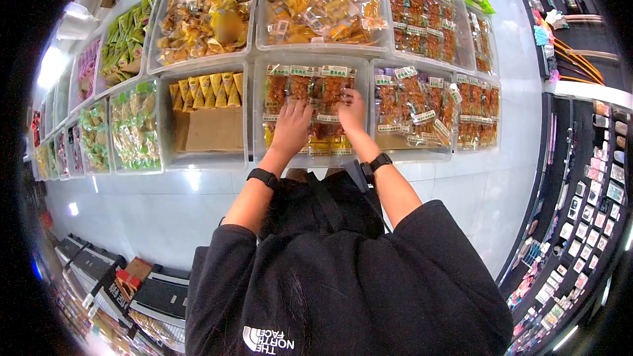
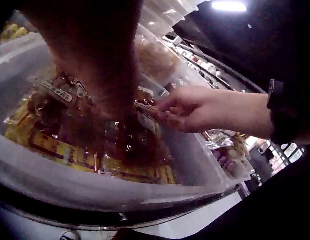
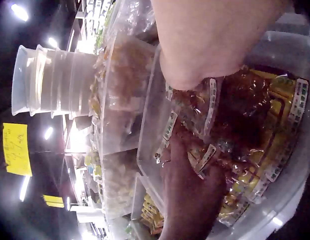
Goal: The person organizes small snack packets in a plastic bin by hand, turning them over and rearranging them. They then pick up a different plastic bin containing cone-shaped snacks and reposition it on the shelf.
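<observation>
Black shirt [image 1: 349,290] nearest, a person rests the left hand [image 1: 292,125], grip apart, on reddish packets [image 1: 302,86] in a clear tub [image 1: 259,99], the right hand [image 1: 351,111] clamped on one packet [image 2: 145,106].

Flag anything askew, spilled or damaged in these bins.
Askew: red-brown snack packets in the bin just right of the right hand. They tilt and overlap, unlike the straighter packets behind. No spill or damage that I can make out.

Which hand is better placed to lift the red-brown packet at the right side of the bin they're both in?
Probably the right: its fingertips pinch the packet's edge, while the left rests on packets further left.
</observation>
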